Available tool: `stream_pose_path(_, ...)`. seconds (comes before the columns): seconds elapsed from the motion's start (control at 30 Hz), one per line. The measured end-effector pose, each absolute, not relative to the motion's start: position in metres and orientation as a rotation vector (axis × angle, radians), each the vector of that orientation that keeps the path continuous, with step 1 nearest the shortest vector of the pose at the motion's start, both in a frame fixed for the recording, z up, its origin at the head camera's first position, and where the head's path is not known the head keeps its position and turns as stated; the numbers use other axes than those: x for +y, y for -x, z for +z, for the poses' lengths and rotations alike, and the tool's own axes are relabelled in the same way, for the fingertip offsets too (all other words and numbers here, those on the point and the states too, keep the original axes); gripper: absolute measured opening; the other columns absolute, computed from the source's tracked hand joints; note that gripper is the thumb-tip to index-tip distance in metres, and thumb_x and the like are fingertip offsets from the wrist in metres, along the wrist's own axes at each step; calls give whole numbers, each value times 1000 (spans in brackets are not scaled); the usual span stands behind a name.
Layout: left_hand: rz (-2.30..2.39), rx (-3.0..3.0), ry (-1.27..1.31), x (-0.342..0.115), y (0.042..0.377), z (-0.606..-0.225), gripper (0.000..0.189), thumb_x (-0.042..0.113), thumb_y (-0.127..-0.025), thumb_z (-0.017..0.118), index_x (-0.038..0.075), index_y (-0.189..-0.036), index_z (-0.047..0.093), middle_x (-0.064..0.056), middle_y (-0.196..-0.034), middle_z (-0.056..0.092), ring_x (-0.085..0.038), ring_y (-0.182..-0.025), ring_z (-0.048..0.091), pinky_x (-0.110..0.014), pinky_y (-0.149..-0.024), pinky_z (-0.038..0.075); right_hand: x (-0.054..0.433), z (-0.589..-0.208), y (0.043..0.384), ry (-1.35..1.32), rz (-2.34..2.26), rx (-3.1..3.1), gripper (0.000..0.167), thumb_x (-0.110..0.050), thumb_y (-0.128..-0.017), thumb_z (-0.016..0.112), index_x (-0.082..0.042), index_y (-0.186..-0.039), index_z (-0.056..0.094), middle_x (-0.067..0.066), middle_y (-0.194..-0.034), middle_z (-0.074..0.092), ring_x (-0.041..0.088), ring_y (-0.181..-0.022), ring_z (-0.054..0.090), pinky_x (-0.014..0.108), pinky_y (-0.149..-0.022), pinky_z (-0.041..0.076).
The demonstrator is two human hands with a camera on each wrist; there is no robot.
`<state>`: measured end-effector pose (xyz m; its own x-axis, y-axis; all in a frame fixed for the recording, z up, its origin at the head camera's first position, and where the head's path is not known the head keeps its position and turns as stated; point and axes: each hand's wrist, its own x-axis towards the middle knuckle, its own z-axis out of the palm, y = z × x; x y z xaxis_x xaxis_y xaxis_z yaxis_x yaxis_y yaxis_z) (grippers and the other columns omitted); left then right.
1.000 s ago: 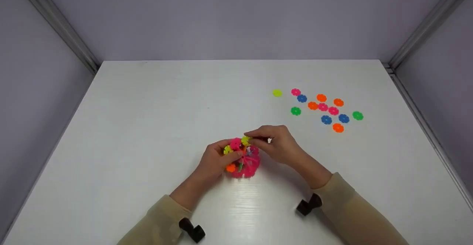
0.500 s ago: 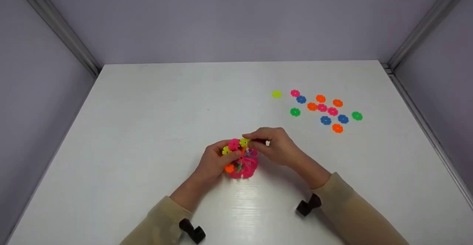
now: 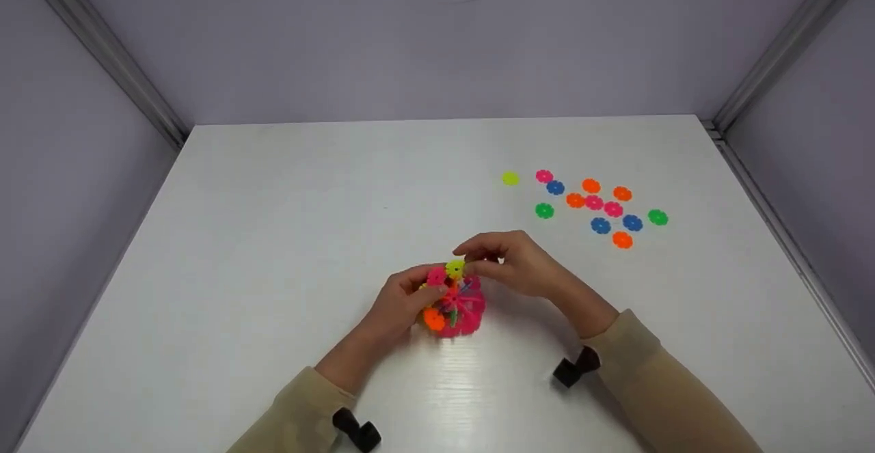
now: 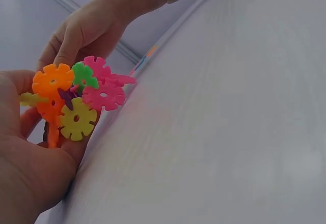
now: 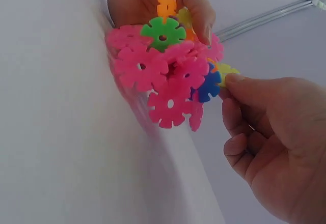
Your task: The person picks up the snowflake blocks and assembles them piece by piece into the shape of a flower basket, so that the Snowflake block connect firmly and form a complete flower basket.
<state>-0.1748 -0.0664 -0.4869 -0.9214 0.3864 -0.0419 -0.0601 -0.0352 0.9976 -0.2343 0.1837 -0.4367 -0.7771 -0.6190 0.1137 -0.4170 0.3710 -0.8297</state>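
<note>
My left hand point(image 3: 396, 303) grips a cluster of interlocked plastic flower discs point(image 3: 468, 313), its thumb laid over the near side. Pink pieces make up most of the cluster. In the left wrist view an orange disc point(image 4: 53, 80), a green disc point(image 4: 84, 75) and a yellow disc point(image 4: 77, 119) show on it. The right wrist view shows a blue disc point(image 5: 206, 88) on the side nearer my right hand point(image 5: 285, 137). That hand pinches another yellow disc point(image 3: 454, 269) at the cluster's top edge, its thumb tip over the rim. The index finger's contact is hidden behind the disc in the right wrist view.
Several loose flower discs lie flat at the table's back right, among them a yellow one point(image 3: 510, 178), a green one point(image 3: 544, 210) and an orange one point(image 3: 622, 240). The white table point(image 3: 273, 234) meets grey walls behind and at both sides.
The cluster has turned slightly in my left hand, bringing the orange disc more face-on. My right hand stays at the yellow disc, with its index fingertip raised a little off the disc's top.
</note>
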Motion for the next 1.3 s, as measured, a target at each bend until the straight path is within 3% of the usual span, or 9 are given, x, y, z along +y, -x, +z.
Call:
stream_pose_path(0.23, 2154, 1861, -219, -63, 179, -492, 40, 16, -103, 65, 2, -141, 65, -13, -139, 63, -27, -129, 56, -32, -105, 54, 208, -435, 281, 686, -1472, 2584, 30, -20, -104, 72, -6, -131, 73, 3, -118, 76, 23, -102, 68, 26, -82, 57)
stream_pose_path(0.47, 2192, 1830, -193, -63, 179, -494, 41, 15, -103, 65, 3, -142, 64, -13, -141, 62, -27, -131, 56, -33, -104, 55, 240, -443, 340, 320, -1436, 2720, 38, -15, -104, 71, -8, -141, 66, 9, -138, 66, 29, -114, 63, 27, -89, 56)
stream_pose_path(0.77, 2242, 1733, -164, -64, 176, -493, 41, 14, -103, 67, 4, -142, 64, -13, -142, 61, -28, -132, 56, -34, -105, 54, 242, -461, 370, 198, -1323, 2720, 49, -19, -104, 70, -11, -150, 59, 9, -151, 58, 30, -121, 59, 39, -98, 56)
stream_pose_path(1.03, 2267, 1707, -156, -66, 175, -491, 42, 13, -102, 67, 4, -143, 63, -13, -144, 60, -28, -134, 55, -34, -106, 53, 227, -463, 373, 227, -1191, 2801, 41, -12, -103, 68, -7, -144, 63, 13, -143, 63, 34, -120, 59, 45, -107, 52)
stream_pose_path(1.3, 2347, 1575, -130, -63, 179, -487, 51, 6, -98, 70, 4, -148, 58, -14, -150, 54, -29, -139, 50, -34, -108, 52, 223, -461, 350, 255, -1187, 2771, 30, -14, -99, 76, -11, -129, 74, 9, -122, 68, 29, -112, 61, 39, -97, 56)
